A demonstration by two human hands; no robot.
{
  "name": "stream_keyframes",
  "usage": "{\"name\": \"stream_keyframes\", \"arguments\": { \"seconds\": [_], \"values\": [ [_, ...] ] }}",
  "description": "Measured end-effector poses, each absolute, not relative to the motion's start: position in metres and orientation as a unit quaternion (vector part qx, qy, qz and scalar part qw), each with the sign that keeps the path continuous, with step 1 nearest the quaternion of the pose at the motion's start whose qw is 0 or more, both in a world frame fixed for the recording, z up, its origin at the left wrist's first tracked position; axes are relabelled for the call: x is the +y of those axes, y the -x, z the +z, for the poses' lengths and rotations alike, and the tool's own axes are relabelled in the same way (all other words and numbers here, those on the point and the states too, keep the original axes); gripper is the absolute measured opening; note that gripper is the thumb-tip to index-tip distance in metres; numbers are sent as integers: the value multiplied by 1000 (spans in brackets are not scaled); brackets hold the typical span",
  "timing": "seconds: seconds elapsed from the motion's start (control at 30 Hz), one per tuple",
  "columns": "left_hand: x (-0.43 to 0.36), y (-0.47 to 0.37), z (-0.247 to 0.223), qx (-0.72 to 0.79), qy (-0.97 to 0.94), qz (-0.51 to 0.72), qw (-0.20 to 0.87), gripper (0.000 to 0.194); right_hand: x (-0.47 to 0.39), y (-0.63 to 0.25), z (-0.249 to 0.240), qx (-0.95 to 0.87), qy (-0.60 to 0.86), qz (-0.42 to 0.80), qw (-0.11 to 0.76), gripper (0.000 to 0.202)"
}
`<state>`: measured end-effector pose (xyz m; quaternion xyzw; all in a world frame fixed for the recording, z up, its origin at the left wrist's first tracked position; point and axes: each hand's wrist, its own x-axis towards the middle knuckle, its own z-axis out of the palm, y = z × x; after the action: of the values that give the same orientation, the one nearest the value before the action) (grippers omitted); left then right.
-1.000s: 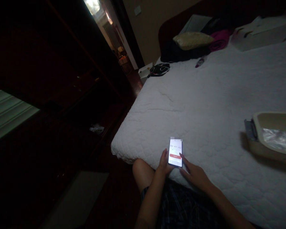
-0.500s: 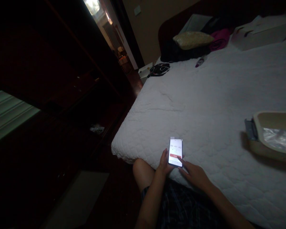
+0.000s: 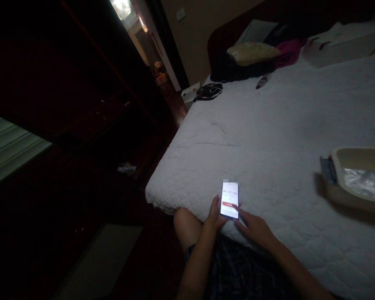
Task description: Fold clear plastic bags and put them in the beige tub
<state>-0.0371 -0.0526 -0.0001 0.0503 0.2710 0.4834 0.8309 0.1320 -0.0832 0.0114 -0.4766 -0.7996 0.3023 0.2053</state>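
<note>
A lit smartphone [image 3: 228, 199] is held over the near edge of the bed, its screen facing up with a timer reading 00:47:43 and a red button. My left hand [image 3: 215, 213] is closed around its left side and underside; some fingers are hidden behind it. From the right, my right hand [image 3: 254, 226] reaches across with the index finger stretched onto the screen at the red button. The thumb is apart, by the phone's lower corner, and the remaining fingers are partly hidden.
A white quilted bed [image 3: 253, 129] lies ahead. On it are a beige plastic bin [image 3: 340, 193] with crumpled clear plastic inside, a small bottle [image 3: 261, 81], a pillow [image 3: 253, 53], a magenta cloth [image 3: 287, 53] and a white box [image 3: 346, 48]. Dark cabinets [image 3: 65, 83] stand left.
The timer on the phone has gone from 00:47:42 to 00:47:43. Both hands and the phone stay in nearly the same place, the right index finger still at the red button.
</note>
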Motion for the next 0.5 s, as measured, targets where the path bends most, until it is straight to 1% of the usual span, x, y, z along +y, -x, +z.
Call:
{"name": "stream_keyframes", "arguments": {
  "seconds": [0.1, 0.17, 0.23, 0.33, 0.4, 0.5],
  "values": [
    [-53, 37, -1, 272, -54, 486, 829, 55, -81, -133, 12, -797, 469, 319, 208, 54],
    [-53, 37, 0, 282, -51, 488, 825, 55, -77, -132, 11, -783, 484, 340, 194, 54],
    [-53, 37, 1, 292, -47, 493, 818, 53, -71, -131, 11, -756, 508, 370, 183, 60],
    [-53, 37, 2, 293, -41, 493, 818, 50, -65, -131, 9, -722, 513, 421, 193, 70],
    [-53, 38, 1, 290, -40, 491, 820, 50, -63, -132, 7, -720, 502, 437, 196, 69],
    [-52, 38, -2, 287, -46, 494, 820, 49, -65, -134, 5, -729, 491, 436, 191, 58]
  ]
}}
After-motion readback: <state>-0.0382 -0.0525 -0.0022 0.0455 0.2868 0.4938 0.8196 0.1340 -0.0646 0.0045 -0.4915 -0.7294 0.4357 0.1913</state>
